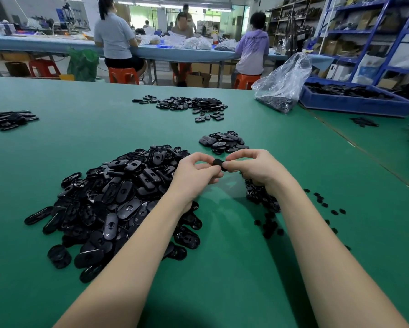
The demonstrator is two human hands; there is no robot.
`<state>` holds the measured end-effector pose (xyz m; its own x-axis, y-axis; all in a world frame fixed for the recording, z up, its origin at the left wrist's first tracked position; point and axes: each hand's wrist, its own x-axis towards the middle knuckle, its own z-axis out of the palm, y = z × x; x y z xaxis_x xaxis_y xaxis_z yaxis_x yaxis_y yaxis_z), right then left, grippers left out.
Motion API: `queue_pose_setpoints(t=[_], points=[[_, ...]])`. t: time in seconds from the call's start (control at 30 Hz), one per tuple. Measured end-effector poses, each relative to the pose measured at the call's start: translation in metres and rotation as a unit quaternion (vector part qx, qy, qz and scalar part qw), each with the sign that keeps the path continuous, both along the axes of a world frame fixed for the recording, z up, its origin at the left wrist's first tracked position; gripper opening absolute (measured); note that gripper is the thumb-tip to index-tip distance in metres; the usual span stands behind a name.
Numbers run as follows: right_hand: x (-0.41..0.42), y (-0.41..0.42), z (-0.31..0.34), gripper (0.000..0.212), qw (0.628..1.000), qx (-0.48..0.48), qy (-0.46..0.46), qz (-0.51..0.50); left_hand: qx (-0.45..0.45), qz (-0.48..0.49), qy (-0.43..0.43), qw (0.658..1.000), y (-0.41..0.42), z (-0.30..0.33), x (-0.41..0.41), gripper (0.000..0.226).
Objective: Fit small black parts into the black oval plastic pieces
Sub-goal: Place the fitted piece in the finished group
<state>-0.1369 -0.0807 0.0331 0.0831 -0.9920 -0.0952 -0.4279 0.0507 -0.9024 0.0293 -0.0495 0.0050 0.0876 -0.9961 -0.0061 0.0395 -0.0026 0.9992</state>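
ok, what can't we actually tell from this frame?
Head view only:
- black piece: mostly hidden by the left hand and right hand; whether a small part is seated is unclear.
- small black parts: partly hidden under the right wrist.
- blue crate: contents too blurred to identify.

- One head-worn, wide-angle view looks forward and down over the green bench (56, 95).
- The bench fills the lower frame; the wearer's forearms reach in from the bottom edge, very near.
- Beyond the bench's far edge, the workshop appears distant.
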Motion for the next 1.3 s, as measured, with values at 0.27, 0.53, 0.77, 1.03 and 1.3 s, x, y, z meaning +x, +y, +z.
queue_pose_setpoints(t=[0.27,0.53,0.77,1.03,1.3], points=[[-0.0080,-0.0011,-0.0007,0.038,0.997,0.041,-0.051,0.046,0.029,-0.033,0.077,0.996,0.0041,0.0090,0.0034,0.021],[-0.0063,-0.0034,0.0000,0.011,0.998,0.009,-0.027,0.060,0.015,-0.022,0.051,0.998,0.0050,0.0080,0.0012,0.015],[-0.0003,-0.0025,-0.0009,0.009,0.998,-0.029,0.025,0.054,0.025,-0.010,0.031,0.999,0.0030,0.0019,0.0008,0.015],[-0.0008,-0.0002,-0.0026,0.012,0.996,-0.059,0.020,0.071,0.025,-0.023,0.048,0.998,0.0035,0.0007,0.0019,0.013],[-0.0001,-0.0013,-0.0044,0.012,0.993,-0.081,0.038,0.078,0.011,-0.020,0.003,1.000,0.0041,0.0004,0.0008,0.011]])
